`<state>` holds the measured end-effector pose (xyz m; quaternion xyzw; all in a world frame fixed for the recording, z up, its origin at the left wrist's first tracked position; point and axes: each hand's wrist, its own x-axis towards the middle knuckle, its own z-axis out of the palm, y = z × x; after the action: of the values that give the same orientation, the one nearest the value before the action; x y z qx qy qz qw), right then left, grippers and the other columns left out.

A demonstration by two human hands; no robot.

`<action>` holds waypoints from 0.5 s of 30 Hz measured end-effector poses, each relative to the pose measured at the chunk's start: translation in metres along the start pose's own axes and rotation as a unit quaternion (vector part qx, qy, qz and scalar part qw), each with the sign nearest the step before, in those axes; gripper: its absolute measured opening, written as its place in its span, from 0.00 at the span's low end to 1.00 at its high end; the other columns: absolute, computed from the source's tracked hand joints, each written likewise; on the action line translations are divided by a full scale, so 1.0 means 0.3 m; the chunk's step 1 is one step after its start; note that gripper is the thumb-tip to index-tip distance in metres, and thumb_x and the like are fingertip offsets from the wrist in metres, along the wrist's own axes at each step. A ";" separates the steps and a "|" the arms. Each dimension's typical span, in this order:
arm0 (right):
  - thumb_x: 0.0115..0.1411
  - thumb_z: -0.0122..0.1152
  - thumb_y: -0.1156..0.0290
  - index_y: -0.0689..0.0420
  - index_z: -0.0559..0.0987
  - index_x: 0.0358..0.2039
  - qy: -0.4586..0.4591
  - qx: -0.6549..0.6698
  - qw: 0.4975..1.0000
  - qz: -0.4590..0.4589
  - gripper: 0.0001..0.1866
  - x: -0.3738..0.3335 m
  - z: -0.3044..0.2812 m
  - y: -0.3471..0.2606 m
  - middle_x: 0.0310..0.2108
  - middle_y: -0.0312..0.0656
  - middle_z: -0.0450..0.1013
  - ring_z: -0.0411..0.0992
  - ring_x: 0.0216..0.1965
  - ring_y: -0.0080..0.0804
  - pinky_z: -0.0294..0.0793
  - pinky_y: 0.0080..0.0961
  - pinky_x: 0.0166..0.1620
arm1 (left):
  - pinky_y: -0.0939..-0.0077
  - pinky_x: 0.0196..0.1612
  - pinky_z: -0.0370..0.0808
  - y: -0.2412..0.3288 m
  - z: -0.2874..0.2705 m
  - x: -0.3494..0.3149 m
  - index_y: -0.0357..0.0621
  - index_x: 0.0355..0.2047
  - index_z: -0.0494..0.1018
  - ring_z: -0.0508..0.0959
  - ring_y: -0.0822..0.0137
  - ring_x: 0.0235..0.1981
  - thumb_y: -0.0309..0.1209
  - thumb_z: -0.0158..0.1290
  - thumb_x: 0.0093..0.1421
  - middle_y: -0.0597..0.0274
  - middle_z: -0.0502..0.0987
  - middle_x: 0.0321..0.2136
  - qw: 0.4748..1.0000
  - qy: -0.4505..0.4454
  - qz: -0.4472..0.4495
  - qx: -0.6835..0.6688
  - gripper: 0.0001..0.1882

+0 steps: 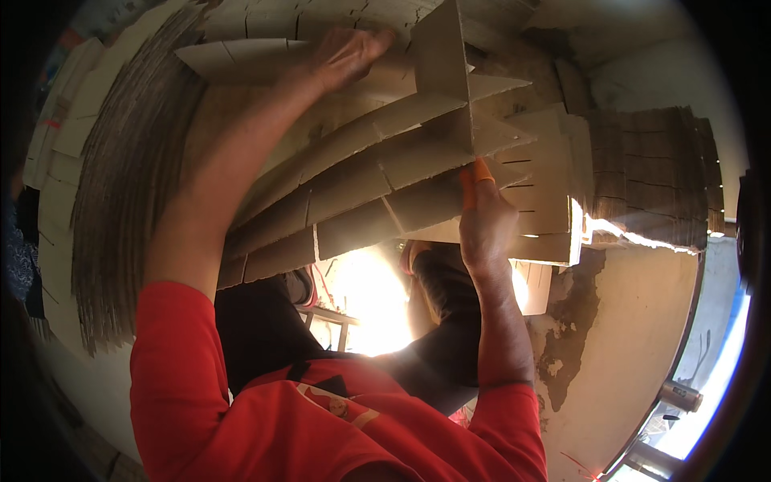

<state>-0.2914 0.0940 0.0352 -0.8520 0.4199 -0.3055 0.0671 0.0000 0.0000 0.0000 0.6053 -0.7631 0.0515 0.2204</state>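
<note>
Several long slotted cardboard strips (345, 193) run slantwise in front of me, one behind another, above my legs. At their right end a cardboard crosspiece (442, 56) stands upright across them. My right hand (488, 229) is closed at the near lower end of this crosspiece, with an orange covering on a finger. My left hand (349, 60) reaches to the far side, its fingers curled and slightly blurred. It overlaps another slotted cardboard strip (241, 58); whether it grips that strip is hidden.
A tall stack of cardboard strips (132, 177) stands at the left. To the right lie flat slotted cardboard pieces (534, 193) and another dark stack (654, 177). Strong light glares between my legs. A stained wall or floor surface (626, 321) spreads at the lower right.
</note>
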 end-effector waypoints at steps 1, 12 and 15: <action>0.55 0.54 0.84 0.68 0.70 0.48 -0.002 0.004 1.000 0.000 0.18 -0.001 -0.004 -0.005 0.30 0.57 0.73 0.73 0.21 0.45 0.70 0.31 0.21 | 0.58 0.24 0.68 -0.006 0.013 -0.006 0.42 0.29 0.62 0.72 0.48 0.20 0.28 0.48 0.49 0.48 0.69 0.17 0.999 0.026 0.022 0.021 0.08; 0.43 0.47 0.90 0.71 0.68 0.49 -0.003 -0.020 0.999 -0.043 0.27 -0.049 -0.059 -0.007 0.23 0.53 0.69 0.70 0.18 0.43 0.70 0.31 0.20 | 0.58 0.21 0.66 0.068 0.010 -0.033 0.39 0.26 0.61 0.70 0.46 0.19 0.25 0.43 0.51 0.45 0.69 0.17 0.997 0.066 0.032 0.002 0.03; 0.43 0.47 0.89 0.71 0.68 0.48 -0.022 -0.017 0.999 -0.038 0.26 -0.062 -0.052 0.009 0.21 0.52 0.69 0.70 0.17 0.43 0.69 0.31 0.19 | 0.57 0.22 0.66 0.088 0.015 -0.042 0.40 0.26 0.60 0.71 0.46 0.20 0.24 0.44 0.50 0.45 0.69 0.17 0.993 0.100 0.029 -0.046 0.04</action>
<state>-0.3108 0.1085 0.0381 -0.8748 0.3911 -0.2816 0.0498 -0.0240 0.0166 -0.0040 0.5638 -0.7561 0.0833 0.3217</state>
